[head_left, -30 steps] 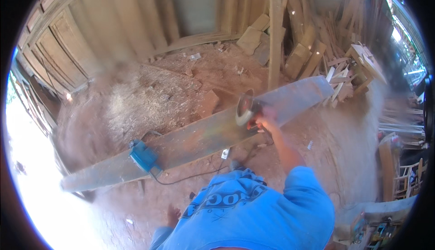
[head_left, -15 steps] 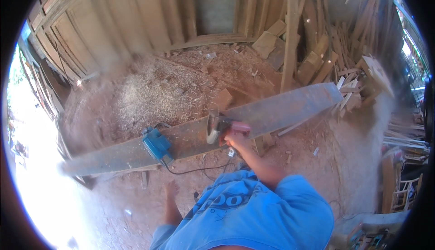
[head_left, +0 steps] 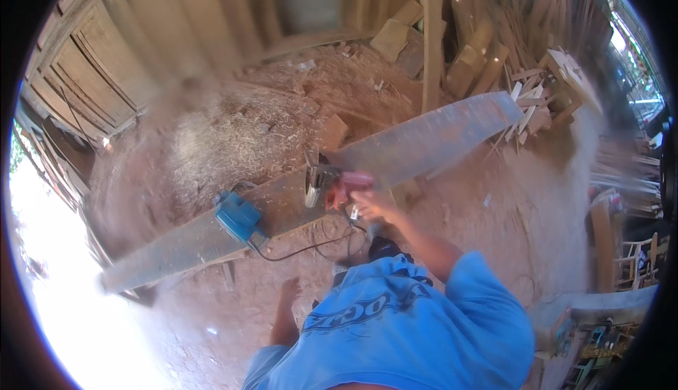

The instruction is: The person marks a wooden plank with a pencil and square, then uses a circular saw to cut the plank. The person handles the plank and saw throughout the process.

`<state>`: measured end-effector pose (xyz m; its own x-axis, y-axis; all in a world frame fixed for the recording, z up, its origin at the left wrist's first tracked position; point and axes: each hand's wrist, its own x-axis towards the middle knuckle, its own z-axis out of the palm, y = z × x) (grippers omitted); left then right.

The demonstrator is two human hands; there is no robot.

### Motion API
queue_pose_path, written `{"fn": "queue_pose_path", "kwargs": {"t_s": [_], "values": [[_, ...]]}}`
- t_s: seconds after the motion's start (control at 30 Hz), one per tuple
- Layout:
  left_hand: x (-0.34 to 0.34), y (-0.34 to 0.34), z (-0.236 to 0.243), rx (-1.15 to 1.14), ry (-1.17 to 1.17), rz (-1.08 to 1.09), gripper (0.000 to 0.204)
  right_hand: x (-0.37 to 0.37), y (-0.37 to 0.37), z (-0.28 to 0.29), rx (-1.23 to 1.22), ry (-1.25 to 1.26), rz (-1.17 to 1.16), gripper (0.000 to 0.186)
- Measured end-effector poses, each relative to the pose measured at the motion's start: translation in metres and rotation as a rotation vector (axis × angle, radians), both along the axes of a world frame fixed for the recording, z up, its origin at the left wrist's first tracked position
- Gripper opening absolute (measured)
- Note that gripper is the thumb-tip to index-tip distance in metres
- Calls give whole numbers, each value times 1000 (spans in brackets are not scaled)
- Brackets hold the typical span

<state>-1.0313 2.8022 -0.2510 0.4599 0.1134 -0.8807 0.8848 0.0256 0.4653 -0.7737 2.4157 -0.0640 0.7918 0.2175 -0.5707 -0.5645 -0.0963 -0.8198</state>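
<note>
Head view: red tool (head_left: 351, 184) at mid-plank (head_left: 431, 136), right hand (head_left: 376, 208) at its rear; blurred, cannot tell if fingers are closed on it. Left hand (head_left: 289, 291) hangs low, off the plank, finger state unclear. Blue tool (head_left: 239, 215) on plank, left. Reddish dirt floor (head_left: 487, 227), pale shavings (head_left: 219, 143) beyond; wooden panels (head_left: 191, 30) behind, scrap wood (head_left: 540, 104) right.

Smooth wooden board (head_left: 431, 139), dull sheen, plastic-looking planer (head_left: 238, 215), glossy metal-looking guard (head_left: 311, 188) on plastic-looking power tool (head_left: 352, 184), matt cloth shirt (head_left: 445, 326), rough shavings (head_left: 219, 143)
</note>
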Motion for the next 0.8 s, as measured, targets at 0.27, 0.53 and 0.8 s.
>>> {"fn": "queue_pose_path", "kwargs": {"t_s": [0.27, 0.53, 0.8], "values": [[79, -65, 17, -60, -516, -986, 47, -196, -215, -150, -1244, -175, 271, 38], [153, -242, 110, -282, -381, -1236, 46, -260, -259, -235, -767, 162, -96, 24], [206, -430, 118, -84, -653, -1321, 57, -209, -323, -193, 237, 233, -579, 32]]}}
